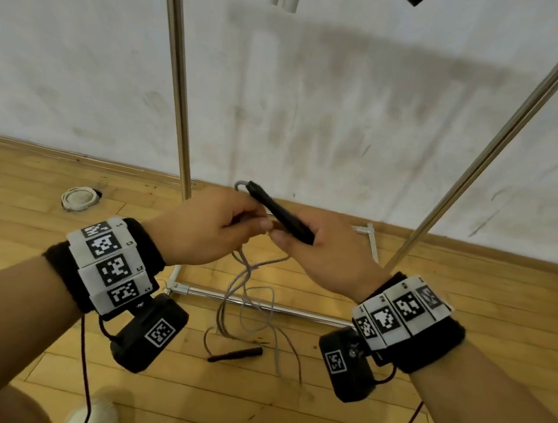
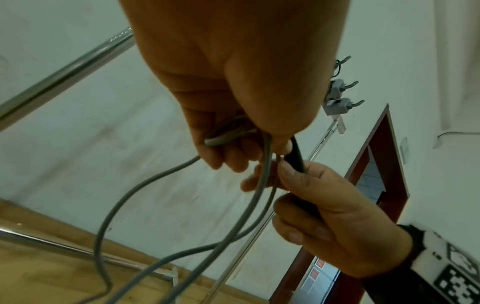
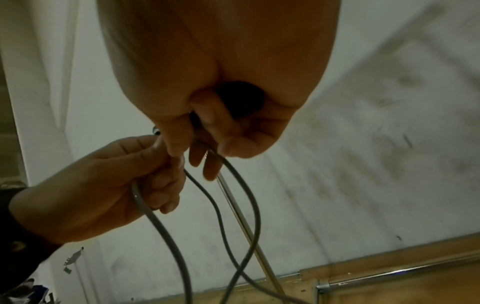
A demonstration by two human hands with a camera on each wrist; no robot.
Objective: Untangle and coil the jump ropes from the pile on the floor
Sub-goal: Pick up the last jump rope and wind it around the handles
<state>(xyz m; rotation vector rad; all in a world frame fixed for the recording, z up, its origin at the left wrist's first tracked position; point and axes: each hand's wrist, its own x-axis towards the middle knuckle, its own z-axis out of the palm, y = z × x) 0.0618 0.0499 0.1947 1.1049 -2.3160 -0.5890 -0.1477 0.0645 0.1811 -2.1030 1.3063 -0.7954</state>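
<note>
Grey rope (image 1: 245, 287) pinched by left hand (image 1: 205, 226); right hand (image 1: 326, 254) fingers grip black handle (image 1: 279, 213).

Grey rope (image 1: 244, 297), black handle (image 1: 279, 213), black-and-white checkered wrist markers (image 1: 110, 262), tan wooden floor (image 1: 459, 385)

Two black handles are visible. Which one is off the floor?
The handle gripped by the right hand, with grey cord looping from its far end. The other handle lies on the floor below.

Wrists: black fabric bands (image 1: 149, 249) bearing white tiles with black square codes (image 1: 107, 262).
Cameras: black boxes (image 1: 149, 335), dark red cables (image 1: 84, 366).
</note>
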